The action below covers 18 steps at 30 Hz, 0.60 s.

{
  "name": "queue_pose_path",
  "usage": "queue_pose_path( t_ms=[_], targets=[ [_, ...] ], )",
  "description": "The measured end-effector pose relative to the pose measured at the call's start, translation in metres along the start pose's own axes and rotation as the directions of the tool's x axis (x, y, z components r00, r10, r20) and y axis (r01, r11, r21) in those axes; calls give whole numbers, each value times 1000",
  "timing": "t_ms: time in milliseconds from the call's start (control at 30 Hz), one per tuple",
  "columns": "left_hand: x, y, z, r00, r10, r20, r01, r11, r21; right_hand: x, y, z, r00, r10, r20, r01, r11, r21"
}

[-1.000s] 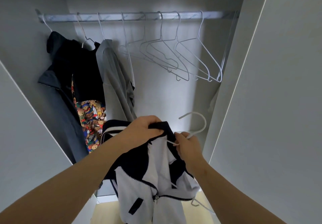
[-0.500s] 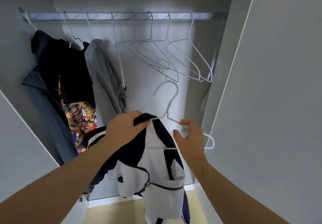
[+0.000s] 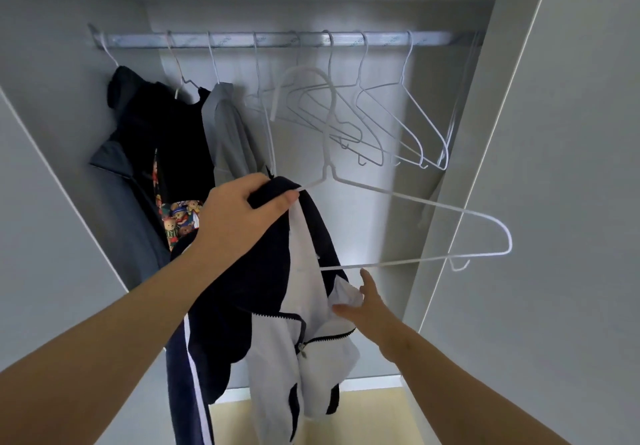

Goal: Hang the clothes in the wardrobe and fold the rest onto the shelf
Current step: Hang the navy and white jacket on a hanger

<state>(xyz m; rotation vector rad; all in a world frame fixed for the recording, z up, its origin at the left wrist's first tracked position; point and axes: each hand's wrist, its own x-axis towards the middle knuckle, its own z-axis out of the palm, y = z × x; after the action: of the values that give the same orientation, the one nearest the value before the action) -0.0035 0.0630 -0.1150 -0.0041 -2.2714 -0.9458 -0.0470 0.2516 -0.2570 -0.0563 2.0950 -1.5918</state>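
Jacket (image 3: 270,306), navy and white with a zip, hangs between the 2 hands, which are apart; the left hand (image 3: 242,216) is the higher one and grips the dark collar end in curled fingers, with the thumb pressed on the cloth; the left arm of a white wire hanger (image 3: 415,202) runs into that same grip and under the cloth; the hanger's right arm and bottom bar stick out bare to the right of the left hand, tilted down, and its hook rises above that hand without touching the rail (image 3: 277,39); the right hand (image 3: 367,309) sits lower, just under the bottom bar, pinching a fold of the jacket's white cloth between thumb and fingers, with the forefinger pointing up close to the bar; the rest of the jacket droops below both hands, its zip partly open; above the hands the rail carries a row of empty hangers (image 3: 398,122); left of the left hand hang 3 garments: a dark coat (image 3: 138,154), a black piece with a bear print (image 3: 180,216), and a grey top (image 3: 228,133); right of the right hand stands the open wardrobe door (image 3: 554,202); pale floor (image 3: 311,417) shows beneath the jacket.
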Motion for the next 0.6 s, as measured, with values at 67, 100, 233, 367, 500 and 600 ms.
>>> queue_pose_path(
  t_ms=[67, 100, 233, 367, 500, 600],
  targets=[
    [0, -1, -8, 1000, 3, -17, -3, 1000, -25, 0, 0, 2, 997, 66, 47, -64, 997, -51],
    [0, -4, -13, 1000, 2, -30, -3, 999, -36, -1, -2, 4, 993, 89, 76, -80, 991, -111],
    [1, -15, -30, 998, -4, -68, -2, 997, -81, -4, -3, 10, 982, 157, 100, -139, 976, -170],
    [-5, -30, -46, 997, 12, -74, -13, 1000, -17, -1, -1, 4, 946, 228, 229, -303, 873, 383],
    [-12, -54, -61, 993, -89, -81, 92, 995, 35, 0, 6, -5, 942, 231, 244, -334, 723, 605],
    [-16, -69, -65, 985, -160, -60, 163, 985, 47, 1, 7, -16, 954, 222, 202, -300, 673, 676]
  ],
)
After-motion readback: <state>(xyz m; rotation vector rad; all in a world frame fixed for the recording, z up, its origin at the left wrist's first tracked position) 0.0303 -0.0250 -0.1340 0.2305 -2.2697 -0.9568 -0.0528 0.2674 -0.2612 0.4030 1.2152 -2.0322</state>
